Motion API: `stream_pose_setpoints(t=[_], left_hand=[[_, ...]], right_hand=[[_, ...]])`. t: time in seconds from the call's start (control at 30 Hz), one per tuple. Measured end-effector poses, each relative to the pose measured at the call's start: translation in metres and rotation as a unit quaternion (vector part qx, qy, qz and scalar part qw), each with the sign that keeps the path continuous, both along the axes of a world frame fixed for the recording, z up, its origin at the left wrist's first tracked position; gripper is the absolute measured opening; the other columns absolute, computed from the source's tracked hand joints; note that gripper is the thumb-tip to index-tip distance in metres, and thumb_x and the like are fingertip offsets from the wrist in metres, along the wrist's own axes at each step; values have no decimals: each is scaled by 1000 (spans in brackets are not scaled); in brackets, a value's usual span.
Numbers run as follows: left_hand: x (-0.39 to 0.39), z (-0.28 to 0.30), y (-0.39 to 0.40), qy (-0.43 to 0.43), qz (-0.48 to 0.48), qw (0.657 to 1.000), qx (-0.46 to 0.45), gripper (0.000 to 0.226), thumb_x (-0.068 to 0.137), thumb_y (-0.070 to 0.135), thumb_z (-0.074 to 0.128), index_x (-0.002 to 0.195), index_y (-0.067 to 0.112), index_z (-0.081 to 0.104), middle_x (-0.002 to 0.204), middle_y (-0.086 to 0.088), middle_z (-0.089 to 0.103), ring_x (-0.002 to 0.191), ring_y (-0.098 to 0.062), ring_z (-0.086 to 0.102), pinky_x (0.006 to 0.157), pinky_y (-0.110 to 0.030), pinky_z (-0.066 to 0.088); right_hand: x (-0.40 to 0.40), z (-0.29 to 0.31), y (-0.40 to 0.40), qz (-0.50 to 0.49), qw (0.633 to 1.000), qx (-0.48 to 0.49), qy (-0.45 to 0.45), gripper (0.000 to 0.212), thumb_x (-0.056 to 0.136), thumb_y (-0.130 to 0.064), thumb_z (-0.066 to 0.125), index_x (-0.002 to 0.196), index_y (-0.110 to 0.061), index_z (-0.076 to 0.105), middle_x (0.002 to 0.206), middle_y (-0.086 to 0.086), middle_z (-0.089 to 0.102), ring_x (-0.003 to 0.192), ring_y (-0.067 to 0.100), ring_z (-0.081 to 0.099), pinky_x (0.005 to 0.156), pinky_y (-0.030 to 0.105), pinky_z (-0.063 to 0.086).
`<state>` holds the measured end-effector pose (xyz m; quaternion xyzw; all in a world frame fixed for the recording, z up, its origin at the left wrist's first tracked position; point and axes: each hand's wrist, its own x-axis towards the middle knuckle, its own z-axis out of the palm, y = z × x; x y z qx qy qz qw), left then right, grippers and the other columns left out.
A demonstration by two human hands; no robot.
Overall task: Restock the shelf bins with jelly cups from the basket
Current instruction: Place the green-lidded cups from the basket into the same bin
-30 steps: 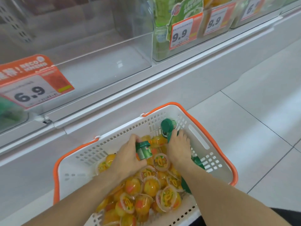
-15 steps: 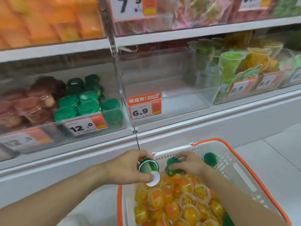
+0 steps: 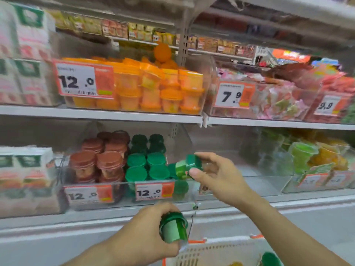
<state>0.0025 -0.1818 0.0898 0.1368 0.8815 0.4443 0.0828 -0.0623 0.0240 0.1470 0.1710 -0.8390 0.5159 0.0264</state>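
The clear shelf bin (image 3: 123, 187) of green-lidded cups (image 3: 146, 167) is packed along its left and middle, with open room only at its right end. There the right hand (image 3: 217, 173) pinches a green jelly cup (image 3: 187, 166) tilted on its side (thumb below, fingers above), just above the bin's front edge. The left hand (image 3: 146, 237) grips a second green cup (image 3: 172, 228) — lower, over the white basket (image 3: 211, 252) rim.

a shop: price tags (image 3: 84, 80) on stocked shelf bins (image 3: 134, 89).
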Motion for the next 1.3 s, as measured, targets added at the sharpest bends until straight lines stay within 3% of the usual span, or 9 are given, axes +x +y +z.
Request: stream_pose_setpoints(t=[0.1, 0.17, 0.3, 0.43, 0.57, 0.67, 0.87, 1.1, 1.3], left_hand=[[0, 1, -2, 0, 2, 1000, 15, 39, 65, 46, 81, 100, 38, 65, 93, 19, 70, 76, 2, 65, 76, -21, 56], [-2, 4, -4, 4, 6, 1000, 30, 36, 67, 43, 81, 98, 38, 65, 92, 18, 69, 72, 3, 64, 73, -17, 54], [-3, 13, 1, 25, -8, 999, 25, 35, 67, 47, 77, 97, 36, 63, 89, 16, 67, 70, 3, 59, 67, -16, 51], [-5, 20, 4, 26, -14, 999, 28, 41, 66, 53, 78, 101, 38, 62, 94, 18, 64, 73, 2, 59, 66, -15, 47], [-7, 21, 6, 29, -24, 998, 42, 41, 69, 48, 80, 104, 36, 63, 95, 17, 64, 76, 2, 60, 68, -14, 48], [-8, 21, 6, 30, -25, 998, 47, 39, 70, 46, 80, 103, 35, 62, 95, 14, 64, 80, 0, 61, 73, -18, 53], [-12, 14, 5, 27, -19, 998, 57, 39, 70, 44, 81, 104, 36, 63, 90, 19, 62, 74, 10, 57, 67, -9, 48], [-18, 11, 4, 36, 1, 998, 54, 43, 69, 44, 80, 107, 37, 61, 99, 15, 62, 89, -1, 60, 84, -25, 55], [-20, 15, 2, 79, 30, 995, 49, 42, 71, 43, 80, 107, 36, 60, 100, 16, 63, 91, -2, 58, 82, -19, 51]], right_hand=[[-34, 5, -23, -6, 977, 183, 111, 62, 90, -25, 71, 145, -24, 42, 141, -7, 53, 127, 10, 51, 111, 30, 42], [-56, 11, -39, 4, 950, 281, 134, 65, 93, -17, 68, 149, -22, 35, 149, -4, 44, 133, 15, 44, 114, 29, 34], [-104, 9, -61, 5, 864, 480, 154, 53, 89, -5, 66, 137, -13, 46, 132, 11, 56, 117, 31, 56, 99, 43, 48], [-132, 14, -85, 2, 810, 578, 98, 40, 91, -6, 64, 129, -6, 53, 123, 18, 61, 109, 36, 60, 92, 42, 50], [-151, 10, -101, 11, 800, 597, 60, 40, 93, -8, 65, 129, -1, 51, 122, 18, 59, 101, 30, 59, 87, 34, 49], [-159, 6, -106, -2, 801, 598, 39, 32, 92, -8, 67, 121, -2, 55, 105, 14, 57, 87, 26, 54, 78, 29, 47], [-168, -6, -117, -33, 807, 589, -16, 32, 91, -12, 68, 119, -5, 56, 100, 10, 52, 88, 25, 53, 77, 28, 45], [-169, -7, -124, -8, 787, 614, -64, 10, 95, -8, 56, 105, -6, 55, 101, 11, 50, 90, 25, 51, 80, 29, 46], [-154, 9, -118, 11, 775, 630, -44, 5, 97, -4, 49, 97, -3, 53, 98, 12, 49, 88, 25, 50, 76, 29, 43]])
